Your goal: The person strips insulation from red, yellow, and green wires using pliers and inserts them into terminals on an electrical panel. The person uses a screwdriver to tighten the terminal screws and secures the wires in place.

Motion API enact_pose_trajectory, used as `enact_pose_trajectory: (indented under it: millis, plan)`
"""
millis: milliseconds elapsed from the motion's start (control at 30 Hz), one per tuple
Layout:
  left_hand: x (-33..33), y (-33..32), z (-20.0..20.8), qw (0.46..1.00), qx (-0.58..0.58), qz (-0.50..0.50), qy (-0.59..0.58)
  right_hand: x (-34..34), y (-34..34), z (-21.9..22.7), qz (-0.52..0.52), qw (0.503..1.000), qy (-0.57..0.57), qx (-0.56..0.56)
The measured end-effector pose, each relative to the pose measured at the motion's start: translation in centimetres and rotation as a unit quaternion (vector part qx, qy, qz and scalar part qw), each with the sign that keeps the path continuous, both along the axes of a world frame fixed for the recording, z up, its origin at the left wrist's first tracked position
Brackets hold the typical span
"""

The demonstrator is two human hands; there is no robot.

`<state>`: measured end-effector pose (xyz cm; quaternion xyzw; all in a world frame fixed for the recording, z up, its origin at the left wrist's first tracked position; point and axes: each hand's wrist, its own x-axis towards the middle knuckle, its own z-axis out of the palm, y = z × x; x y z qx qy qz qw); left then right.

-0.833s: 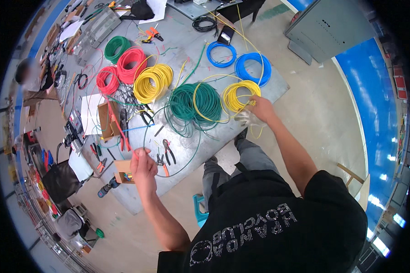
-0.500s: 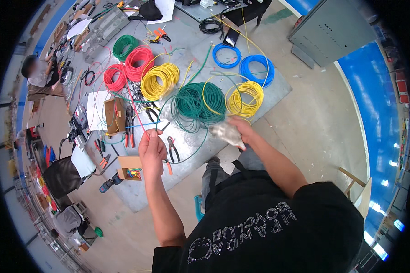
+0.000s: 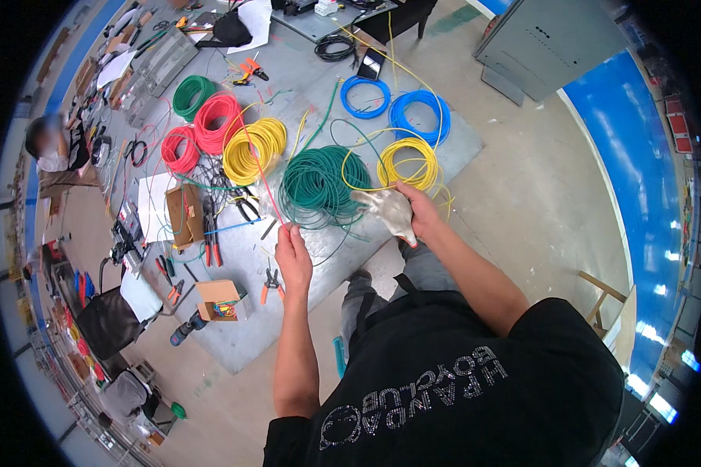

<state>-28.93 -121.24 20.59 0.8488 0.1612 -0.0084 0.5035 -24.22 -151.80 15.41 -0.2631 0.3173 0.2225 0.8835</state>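
My left hand (image 3: 294, 255) is closed in a pinch on the end of a thin red wire (image 3: 266, 183), which runs up toward the red coils. My right hand (image 3: 420, 214) grips a crumpled whitish cloth (image 3: 391, 210), glove-like with a reddish edge. A yellow wire passes close by the right fingers; whether they hold it too is unclear. Between and beyond the hands lies a big loose green wire coil (image 3: 325, 183). A yellow coil (image 3: 407, 163) sits just past my right hand. Wire strippers (image 3: 272, 284) with orange handles rest left of my left hand.
Red coils (image 3: 216, 124), a second yellow coil (image 3: 255, 152), a small green coil (image 3: 193, 97) and blue coils (image 3: 419, 118) cover the metal table (image 3: 311, 272). Two cardboard boxes (image 3: 184, 215), pliers and a drill (image 3: 187, 328) lie leftward. A person (image 3: 58, 148) sits far left.
My left hand has moved right and slightly down, keeping the red wire; a green wire that ran by its fingers no longer does. The cloth stays in my right hand. The whole view has shifted.
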Motion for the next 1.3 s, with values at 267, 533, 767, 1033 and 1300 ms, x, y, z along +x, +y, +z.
enact_pose_trajectory:
  millis: [267, 533, 767, 1033, 1300]
  plan:
    - [-0.2, 2.8, -1.1, 0.99, 0.115, -0.074, 0.019, 2.7, -2.2, 4.4, 0.105, 0.987, -0.072, -0.1]
    - [1.9, -4.1, 1.0, 0.998, -0.054, 0.009, 0.009, 3.2, 1.0, 3.1, 0.117, 0.989, -0.034, 0.079]
    - [5.2, -12.2, -3.4, 0.896, -0.424, -0.053, 0.118, 4.0, 1.1, 2.6, 0.124, 0.973, -0.019, 0.192]
    - [1.6, -10.9, -7.0, 0.965, -0.196, -0.157, 0.075, 6.6, 0.0, 4.2, 0.126, 0.975, -0.025, 0.183]
    - [-7.5, -2.1, -5.7, 0.984, -0.069, -0.142, 0.084, 10.0, -0.8, -0.8, 0.11, 0.966, 0.017, 0.235]
